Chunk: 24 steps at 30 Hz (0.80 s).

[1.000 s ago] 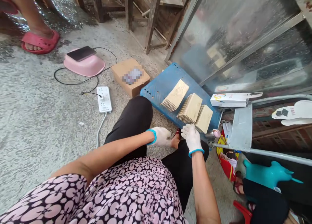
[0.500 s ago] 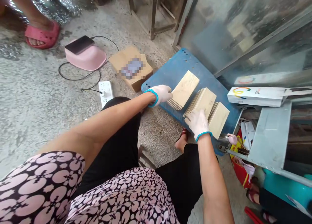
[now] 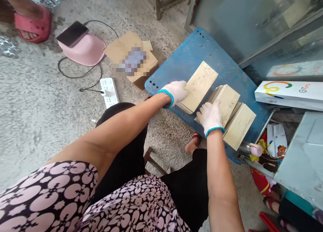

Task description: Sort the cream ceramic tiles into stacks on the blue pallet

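Three stacks of thin pale wooden boards lie on a blue plastic table: a left stack, a middle stack and a right stack. My left hand, in a white knit glove with a blue cuff, has its fingers curled at the left edge of the left stack. My right hand, gloved alike, grips the near end of the middle stack, thumb raised along it. Its palm and part of the boards' near end are hidden. The middle stack's boards are slightly fanned.
The blue table stands beside a glass-panelled frame. A cardboard box, a pink stool-like object with a dark tablet, and a power strip sit leftward. A white box lies at right. A person's foot wears a pink sandal.
The view has shifted nearer the table. My right hand has turned, its fingers drawn toward the near left side of the middle stack. My left hand stays at the left stack.
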### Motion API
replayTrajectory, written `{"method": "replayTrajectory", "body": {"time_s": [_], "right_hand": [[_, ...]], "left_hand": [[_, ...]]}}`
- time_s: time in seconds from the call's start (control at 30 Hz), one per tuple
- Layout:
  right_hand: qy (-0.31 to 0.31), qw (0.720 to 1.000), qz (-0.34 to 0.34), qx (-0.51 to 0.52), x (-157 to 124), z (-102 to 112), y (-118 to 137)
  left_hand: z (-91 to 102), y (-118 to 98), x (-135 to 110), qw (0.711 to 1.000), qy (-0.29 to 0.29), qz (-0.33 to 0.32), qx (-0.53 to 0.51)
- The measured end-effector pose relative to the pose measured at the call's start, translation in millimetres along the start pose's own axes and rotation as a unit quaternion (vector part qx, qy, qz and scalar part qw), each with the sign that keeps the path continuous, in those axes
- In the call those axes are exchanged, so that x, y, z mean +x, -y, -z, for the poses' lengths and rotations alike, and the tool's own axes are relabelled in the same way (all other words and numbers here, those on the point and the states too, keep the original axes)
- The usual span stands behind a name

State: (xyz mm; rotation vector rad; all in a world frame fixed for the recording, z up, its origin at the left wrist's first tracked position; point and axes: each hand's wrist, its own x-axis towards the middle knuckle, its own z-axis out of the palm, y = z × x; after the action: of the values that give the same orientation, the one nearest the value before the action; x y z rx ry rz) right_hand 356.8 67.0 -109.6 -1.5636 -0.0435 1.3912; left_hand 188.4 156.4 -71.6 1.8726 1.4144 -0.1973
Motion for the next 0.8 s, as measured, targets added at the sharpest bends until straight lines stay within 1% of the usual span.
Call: {"method": "replayTrajectory", "body": {"time_s": [0.1,0.2,0.27,0.4,0.5,0.6,0.8], "right_hand": [[-0.016,1.000,-0.022,0.002,-2,-8,3],[-0.017,0.999,-0.031,0.003,-3,-13,3],[-0.001,0.999,-0.037,0.000,-4,-16,2],[0.052,0.998,-0.044,0.008,-5,-22,-2],[0.052,0.998,-0.042,0.018,-5,-24,-4],[0.051,0.998,-0.032,0.016,-3,-25,-7],[0.057,0.998,-0.007,0.018,-4,-25,-10]], "left_hand": [[-2.0,-6,5,1.000,-0.009,0.015,0.005],[-7.4,-9,13,1.000,-0.008,0.015,-0.004],[-11.7,-10,18,1.000,-0.009,0.018,-0.009],[-18.2,-9,29,0.999,-0.019,0.034,-0.017],[-20.9,-8,35,0.999,-0.022,0.040,-0.026],[-22.1,-11,36,0.998,-0.019,0.045,-0.033],[-19.6,-18,29,0.997,-0.009,0.054,-0.045]]}}
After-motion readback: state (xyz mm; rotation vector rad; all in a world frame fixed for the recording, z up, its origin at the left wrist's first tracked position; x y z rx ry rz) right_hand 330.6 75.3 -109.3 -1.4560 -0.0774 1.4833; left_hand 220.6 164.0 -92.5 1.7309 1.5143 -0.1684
